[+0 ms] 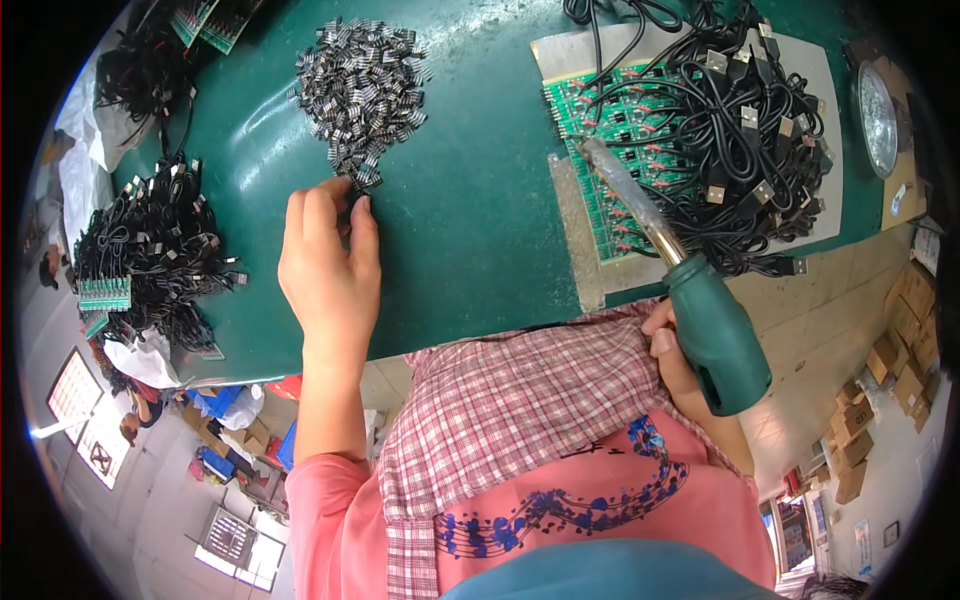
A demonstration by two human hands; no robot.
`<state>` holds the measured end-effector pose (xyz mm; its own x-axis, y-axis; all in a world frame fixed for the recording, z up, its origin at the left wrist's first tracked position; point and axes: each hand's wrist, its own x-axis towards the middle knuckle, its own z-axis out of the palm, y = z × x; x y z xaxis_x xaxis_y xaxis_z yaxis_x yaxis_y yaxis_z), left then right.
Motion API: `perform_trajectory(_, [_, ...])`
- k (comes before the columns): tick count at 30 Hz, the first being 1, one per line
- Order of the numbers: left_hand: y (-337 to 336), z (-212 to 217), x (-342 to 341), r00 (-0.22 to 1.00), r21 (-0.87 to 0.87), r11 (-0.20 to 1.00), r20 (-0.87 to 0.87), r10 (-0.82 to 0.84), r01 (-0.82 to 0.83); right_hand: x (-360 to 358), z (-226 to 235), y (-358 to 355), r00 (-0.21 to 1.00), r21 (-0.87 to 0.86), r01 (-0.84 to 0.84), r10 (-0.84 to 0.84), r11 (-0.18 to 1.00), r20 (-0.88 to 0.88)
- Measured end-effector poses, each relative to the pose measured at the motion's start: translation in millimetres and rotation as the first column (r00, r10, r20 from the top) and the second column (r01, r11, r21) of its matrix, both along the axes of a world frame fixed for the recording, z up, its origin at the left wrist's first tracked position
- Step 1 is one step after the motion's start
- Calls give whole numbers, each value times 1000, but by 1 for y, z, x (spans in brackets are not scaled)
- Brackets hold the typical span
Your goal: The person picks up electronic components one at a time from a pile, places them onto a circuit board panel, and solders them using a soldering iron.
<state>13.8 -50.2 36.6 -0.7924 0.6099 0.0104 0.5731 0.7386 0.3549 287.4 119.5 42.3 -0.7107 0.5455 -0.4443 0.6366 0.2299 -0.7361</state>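
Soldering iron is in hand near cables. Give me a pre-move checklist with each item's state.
1. Left hand pinching a part at the edge of the grey pile of small metal components: ok.
2. Right hand gripping the green-handled soldering iron: ok.
3. Iron tip clear of the black cables with metal plugs: not ok, it lies close beside them.
4. Green circuit board panel flat on the table: ok.
5. Tip hot: cannot tell.

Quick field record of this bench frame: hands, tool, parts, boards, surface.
left hand: fingertips at the near edge of the pile of small dark components
right hand: grips the soldering iron
soldering iron: green handle, metal tip lying over the green circuit boards
cables: tangle of black cables with plugs over the boards; a second bundle at far left
surface: green table
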Motion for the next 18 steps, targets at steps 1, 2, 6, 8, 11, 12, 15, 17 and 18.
perform_trajectory(1, [-1, -2, 0, 999, -25, 1000, -41, -17, 16, 1, -2, -2, 1000, 12, -9, 10, 1000, -6])
perform_trajectory(2, [-2, -4, 0, 996, -52, 998, -77, -36, 32, 3, -3, -2, 997, 65, -77, 77, 995, 1])
perform_trajectory(6, [-3, -9, -3, 970, -73, 994, -222, -100, 86, 4, -1, -2, 1000, 69, -10, 10, 998, -10])
perform_trajectory(8, [-3, -10, -3, 940, -140, 983, -304, -157, 119, 4, 8, 1, 998, 14, -46, 46, 999, -34])
perform_trajectory(11, [-1, -10, -3, 926, -123, 981, -330, -184, 151, 0, 20, 6, 997, -148, -28, 17, 989, -78])
perform_trajectory(12, [0, -10, -3, 925, -122, 981, -330, -186, 154, -3, 21, 7, 996, -198, 1, -19, 980, -90])
perform_trajectory(15, [0, -10, -4, 919, -101, 975, -328, -221, 198, -8, 21, 9, 995, -190, -47, 30, 981, -90])
perform_trajectory(17, [0, -12, -7, 900, -99, 967, -354, -254, 234, -10, 20, 5, 996, -223, -24, 4, 975, -87])
perform_trajectory(18, [-1, -12, -8, 899, -99, 968, -359, -251, 231, -11, 20, 3, 998, -236, 12, -28, 972, -62])
